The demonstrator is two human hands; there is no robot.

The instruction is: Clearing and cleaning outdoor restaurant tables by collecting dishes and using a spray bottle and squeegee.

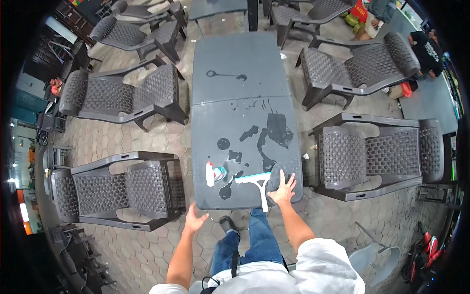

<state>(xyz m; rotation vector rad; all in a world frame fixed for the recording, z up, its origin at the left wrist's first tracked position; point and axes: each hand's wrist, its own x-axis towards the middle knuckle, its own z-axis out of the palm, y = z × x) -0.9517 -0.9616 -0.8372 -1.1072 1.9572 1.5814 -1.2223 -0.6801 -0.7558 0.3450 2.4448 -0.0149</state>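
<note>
A dark grey folding table (242, 121) with dark wet patches stands before me. Near its right front corner, my right hand (283, 189) presses with spread fingers on a dark grey cloth (277, 175). Beside that hand lies a squeegee (261, 183) with a white handle and light blue blade strip, its handle reaching past the front edge. My left hand (194, 219) hangs in the air off the table's left front corner, fingers apart and holding nothing. A spray bottle (216, 173) with a white and red trigger head lies towards the left front of the table.
Brown woven-pattern plastic armchairs flank the table, the nearest at left (121, 191) and right (371, 158). Another grey table (218, 5) stands beyond. Several people sit at the upper right by a long table (422, 99). Red motorcycles (426, 253) stand at the lower right on hexagonal paving.
</note>
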